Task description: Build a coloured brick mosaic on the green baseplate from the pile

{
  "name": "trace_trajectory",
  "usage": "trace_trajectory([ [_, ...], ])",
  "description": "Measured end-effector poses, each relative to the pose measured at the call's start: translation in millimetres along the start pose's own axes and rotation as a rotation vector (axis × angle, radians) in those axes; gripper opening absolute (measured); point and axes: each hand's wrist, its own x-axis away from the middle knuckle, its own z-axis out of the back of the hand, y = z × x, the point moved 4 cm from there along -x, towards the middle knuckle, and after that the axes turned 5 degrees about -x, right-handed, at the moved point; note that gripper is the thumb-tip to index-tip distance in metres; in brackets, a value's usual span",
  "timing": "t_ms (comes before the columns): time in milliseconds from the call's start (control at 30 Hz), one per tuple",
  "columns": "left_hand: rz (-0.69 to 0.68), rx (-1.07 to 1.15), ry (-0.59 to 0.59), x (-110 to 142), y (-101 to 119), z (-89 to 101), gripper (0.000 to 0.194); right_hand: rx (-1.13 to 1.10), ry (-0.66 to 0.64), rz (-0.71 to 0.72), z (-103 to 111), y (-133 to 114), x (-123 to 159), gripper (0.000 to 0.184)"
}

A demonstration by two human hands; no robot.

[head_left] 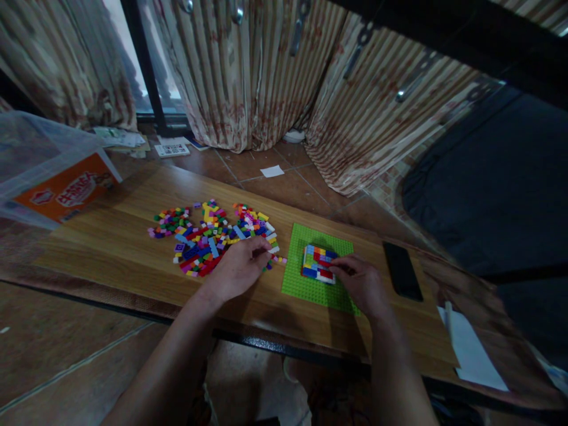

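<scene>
My right hand (361,284) reaches over a small block of multicoloured building bricks (314,265), fingertips pinched at its right side. A red brick (326,264) shows at those fingertips; whether it is pressed onto the block is unclear. The block sits near the middle of a green studded baseplate (295,284). At the right edge of a loose pile of building bricks (213,239), my left hand (244,263) is closed, thumb and forefinger together. Whatever it holds is too small to make out. Several small bricks (279,259) lie between this hand and the baseplate.
A wooden board (133,266) lies under everything. A clear plastic box (48,160) with an orange label stands at far left. To the right are a black phone (402,271) and white paper (474,349). Curtains (257,77) hang behind; a dark covered shape (488,177) stands at right.
</scene>
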Motion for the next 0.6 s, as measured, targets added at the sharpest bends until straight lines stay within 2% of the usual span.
trace_trajectory([
  [300,0.022,-0.033,-0.017,0,3,1.5,0.020,0.036,0.038,-0.087,0,8,-2,0.022],
  [600,-0.001,-0.072,-0.006,1,4,3.4,0.019,-0.038,0.064,-0.127,-2,17,-2,0.022],
])
